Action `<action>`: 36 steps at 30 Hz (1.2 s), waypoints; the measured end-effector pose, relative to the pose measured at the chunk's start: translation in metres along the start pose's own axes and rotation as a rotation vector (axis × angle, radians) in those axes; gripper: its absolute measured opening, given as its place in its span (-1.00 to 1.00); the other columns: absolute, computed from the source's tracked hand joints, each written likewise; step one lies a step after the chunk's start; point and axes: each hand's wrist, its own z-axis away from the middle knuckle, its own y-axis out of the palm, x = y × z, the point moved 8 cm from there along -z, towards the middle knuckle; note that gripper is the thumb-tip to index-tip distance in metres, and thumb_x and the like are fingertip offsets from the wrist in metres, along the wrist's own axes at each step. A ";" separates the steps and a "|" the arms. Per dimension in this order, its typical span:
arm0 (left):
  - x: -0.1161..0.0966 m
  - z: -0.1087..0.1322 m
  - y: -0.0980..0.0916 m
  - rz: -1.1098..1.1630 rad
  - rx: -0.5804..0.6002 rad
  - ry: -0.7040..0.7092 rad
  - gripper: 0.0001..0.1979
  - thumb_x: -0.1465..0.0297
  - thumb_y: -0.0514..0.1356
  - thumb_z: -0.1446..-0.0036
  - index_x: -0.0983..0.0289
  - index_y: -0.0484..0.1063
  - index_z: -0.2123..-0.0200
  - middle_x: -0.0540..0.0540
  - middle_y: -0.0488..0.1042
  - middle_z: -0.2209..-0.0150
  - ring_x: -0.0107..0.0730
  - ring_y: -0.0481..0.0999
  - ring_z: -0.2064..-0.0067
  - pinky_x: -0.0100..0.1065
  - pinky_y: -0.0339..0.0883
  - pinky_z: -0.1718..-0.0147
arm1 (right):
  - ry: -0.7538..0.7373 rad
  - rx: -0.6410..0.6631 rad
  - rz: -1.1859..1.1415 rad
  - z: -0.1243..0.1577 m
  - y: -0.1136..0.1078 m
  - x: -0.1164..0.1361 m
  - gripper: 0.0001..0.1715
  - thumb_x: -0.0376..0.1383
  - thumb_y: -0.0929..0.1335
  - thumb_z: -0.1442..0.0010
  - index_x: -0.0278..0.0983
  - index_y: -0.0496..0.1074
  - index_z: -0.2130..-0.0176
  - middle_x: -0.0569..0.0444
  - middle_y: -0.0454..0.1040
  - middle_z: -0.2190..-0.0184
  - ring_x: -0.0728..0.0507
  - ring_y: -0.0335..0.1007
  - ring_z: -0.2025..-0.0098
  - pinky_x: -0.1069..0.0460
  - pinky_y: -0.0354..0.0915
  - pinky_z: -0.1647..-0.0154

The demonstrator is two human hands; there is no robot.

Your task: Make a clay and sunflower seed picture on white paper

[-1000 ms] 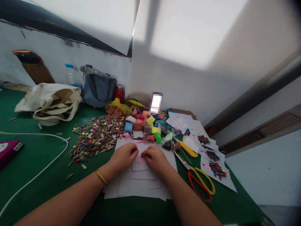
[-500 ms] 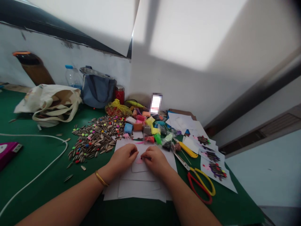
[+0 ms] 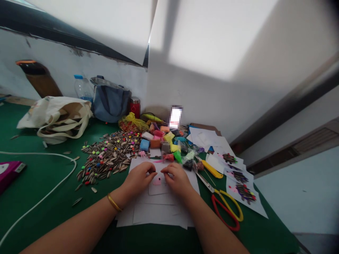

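Observation:
A flat pink clay shape (image 3: pixel 156 181) with a small black dot lies on the white paper (image 3: pixel 156 212) between my hands. My left hand (image 3: pixel 140 176) is at its left, fingertips closed in a pinch; anything between them is too small to make out. On the other side my right hand (image 3: pixel 177 179) hovers with thumb and fingers pinched together just right of the pink shape. What this pinch may hold cannot be made out either. Faint lines are drawn on the paper near my right fingers.
Sunflower seeds (image 3: pixel 108 158) with coloured bits are heaped at left. Several coloured clay packs (image 3: pixel 155 143) sit behind the paper. Scissors (image 3: pixel 215 192), a yellow cutter (image 3: pixel 212 169) and seed-covered pictures (image 3: pixel 246 192) lie at right. A white cable (image 3: pixel 53 190) crosses the left side.
My right fingertips have lifted off and back from the pink clay, uncovering the black dot. My left hand has barely moved.

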 end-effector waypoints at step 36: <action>0.000 -0.005 -0.020 -0.456 -0.012 0.121 -0.81 0.47 0.14 -0.18 0.21 0.55 0.23 0.12 0.56 0.23 -0.17 0.50 0.15 -0.22 0.26 0.16 | 0.137 -0.042 0.139 -0.005 -0.023 -0.021 -0.76 -0.43 0.32 -0.20 -0.24 0.57 0.20 -0.01 0.54 0.23 -0.16 0.39 0.10 -0.04 0.26 -0.01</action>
